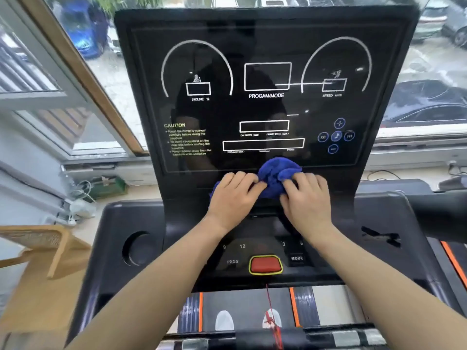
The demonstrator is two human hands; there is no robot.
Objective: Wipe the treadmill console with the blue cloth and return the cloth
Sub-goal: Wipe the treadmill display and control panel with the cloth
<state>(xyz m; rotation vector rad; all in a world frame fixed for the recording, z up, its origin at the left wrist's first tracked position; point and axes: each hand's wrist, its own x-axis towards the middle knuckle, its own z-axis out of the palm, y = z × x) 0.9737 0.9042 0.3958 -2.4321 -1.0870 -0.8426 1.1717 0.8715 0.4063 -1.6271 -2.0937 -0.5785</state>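
The black treadmill console (265, 109) rises in front of me, its glossy panel printed with white dials and boxes. A bunched blue cloth (276, 175) lies against the lower edge of that panel, at its middle. My left hand (233, 195) presses on the cloth's left part, fingers curled over it, with a bit of blue showing past the hand's left side. My right hand (307, 195) grips the cloth's right part. Both forearms reach up from the bottom of the view and hide some of the lower button deck.
A red stop button (265, 265) with a yellow rim sits on the lower deck, a red cord hanging below it. A round cup holder (137, 248) is at the left. A wooden chair (43, 251) stands left of the treadmill. Windows lie behind the console.
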